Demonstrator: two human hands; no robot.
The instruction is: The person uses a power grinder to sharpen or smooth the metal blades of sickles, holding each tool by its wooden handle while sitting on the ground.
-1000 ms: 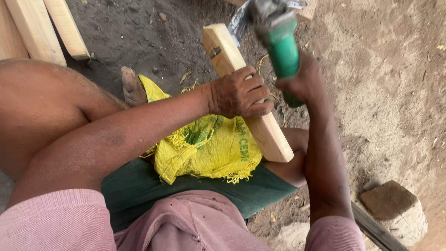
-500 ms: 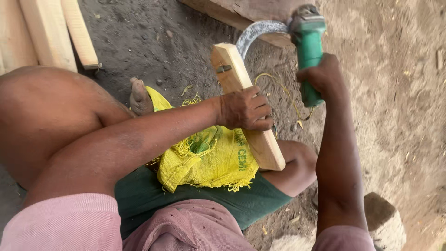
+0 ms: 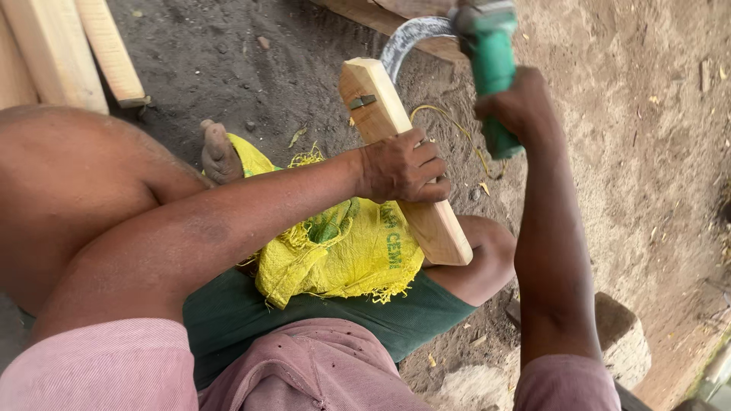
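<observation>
My left hand (image 3: 402, 166) grips a short pale wooden block (image 3: 400, 148) that leans across a yellow woven sack (image 3: 346, 255) on my lap. A small metal staple sits near the block's upper end. My right hand (image 3: 516, 106) is closed around the green body of a power grinder (image 3: 491, 65), held above and to the right of the block. The grinder's grey curved guard (image 3: 407, 38) hangs just beyond the block's top end. Whether the tool touches the wood I cannot tell.
Pale timber planks (image 3: 57, 49) lie at the top left on dark dirt ground. A stone block (image 3: 620, 339) sits at the lower right. My bent knee (image 3: 68, 190) fills the left, and my foot (image 3: 219, 152) rests by the sack. A thin yellow cord (image 3: 457, 129) trails near the block.
The grinder in my right hand has shifted right and up, clear of the block's top end. My left hand keeps its grip on the block.
</observation>
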